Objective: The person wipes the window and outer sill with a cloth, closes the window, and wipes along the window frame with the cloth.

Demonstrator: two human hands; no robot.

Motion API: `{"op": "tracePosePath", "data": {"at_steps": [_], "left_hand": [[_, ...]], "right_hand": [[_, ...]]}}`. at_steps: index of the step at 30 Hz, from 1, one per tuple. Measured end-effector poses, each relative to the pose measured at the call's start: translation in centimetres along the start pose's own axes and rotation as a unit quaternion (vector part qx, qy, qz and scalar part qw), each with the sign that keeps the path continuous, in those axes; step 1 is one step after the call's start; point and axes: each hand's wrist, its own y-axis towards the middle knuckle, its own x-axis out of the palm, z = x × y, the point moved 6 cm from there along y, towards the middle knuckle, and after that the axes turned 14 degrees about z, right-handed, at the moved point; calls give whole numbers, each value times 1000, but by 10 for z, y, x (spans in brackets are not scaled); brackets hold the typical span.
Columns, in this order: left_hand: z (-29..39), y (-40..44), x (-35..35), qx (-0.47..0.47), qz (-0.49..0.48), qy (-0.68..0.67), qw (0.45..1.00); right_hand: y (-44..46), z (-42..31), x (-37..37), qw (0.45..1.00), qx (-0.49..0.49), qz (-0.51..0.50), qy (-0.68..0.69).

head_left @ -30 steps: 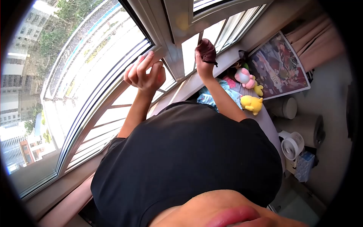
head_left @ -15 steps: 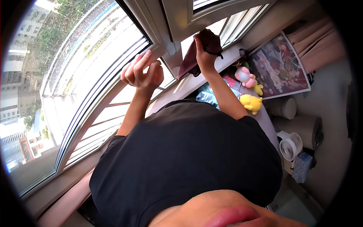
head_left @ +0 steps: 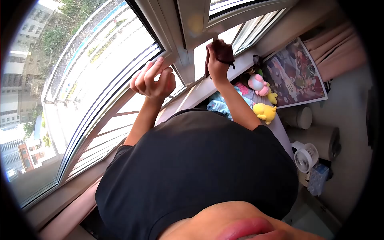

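Note:
My left hand (head_left: 153,82) is raised beside the corner of a white window frame (head_left: 170,56). Its fingers are loosely bent and apart, with the index fingertip at the frame's edge; whether it presses there I cannot tell. Farther right, my right hand (head_left: 218,68) grips a dark maroon cloth (head_left: 224,52), bunched up, just below a second window sash (head_left: 196,32). Part of the cloth hangs down on the left of that hand. Bright glass panes and the window rail lie behind both hands.
A pale sill (head_left: 182,100) runs below the window. Plush toys, a pink one (head_left: 258,85) and a yellow one (head_left: 265,113), sit by blue patterned fabric (head_left: 219,105). To the right are a framed poster (head_left: 296,74), a pink curtain (head_left: 340,52) and a small fan (head_left: 306,157).
My right hand has shifted slightly down, and the cloth is more bunched, its long hanging part drawn in. My left hand stays by the frame. The whole view has shifted a little.

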Motion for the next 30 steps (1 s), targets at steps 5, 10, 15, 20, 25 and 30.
{"op": "tracePosePath", "data": {"at_steps": [5, 10, 15, 20, 25, 30], "left_hand": [[-1, 0, 0, 2, -1, -3, 1000], [-1, -3, 1, 12, -16, -1, 1000], [1, 0, 1, 5, -10, -1, 1000], [0, 0, 0, 3, -24, 1, 1000], [-1, -3, 1, 17, -38, -4, 999], [0, -3, 3, 29, -41, 7, 999]], "right_hand": [[4, 3, 12, 993, -102, 12, -53], [-57, 61, 8, 994, 82, -62, -20], [-105, 106, 2, 991, 116, -65, -32], [-16, 27, 1, 997, -1, -35, -74], [6, 23, 7, 998, -49, -2, -27], [-34, 61, 4, 993, 88, -76, 36]]}}
